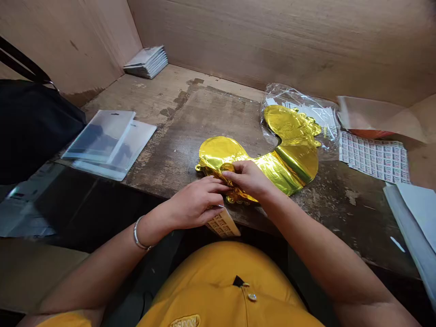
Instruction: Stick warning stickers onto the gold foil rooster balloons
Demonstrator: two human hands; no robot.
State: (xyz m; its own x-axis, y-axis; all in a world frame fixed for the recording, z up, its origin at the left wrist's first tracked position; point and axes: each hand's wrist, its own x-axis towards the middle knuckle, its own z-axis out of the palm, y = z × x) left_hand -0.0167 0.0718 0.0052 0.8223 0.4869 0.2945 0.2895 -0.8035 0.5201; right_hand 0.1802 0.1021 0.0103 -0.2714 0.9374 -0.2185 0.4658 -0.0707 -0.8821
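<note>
At desk's front edge, left hand closes on a sticker strip & presses the gold foil balloon; right hand pinches foil's folded end. Balloon lies flat mid-desk, far end on clear bag. Best to fold slow, keep creases flat, w/o tearing foil.

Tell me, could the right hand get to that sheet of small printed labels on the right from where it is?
Probably yes: the right hand rests on the gold foil balloon, and the bare tabletop towards the label sheet looks unobstructed.
</note>
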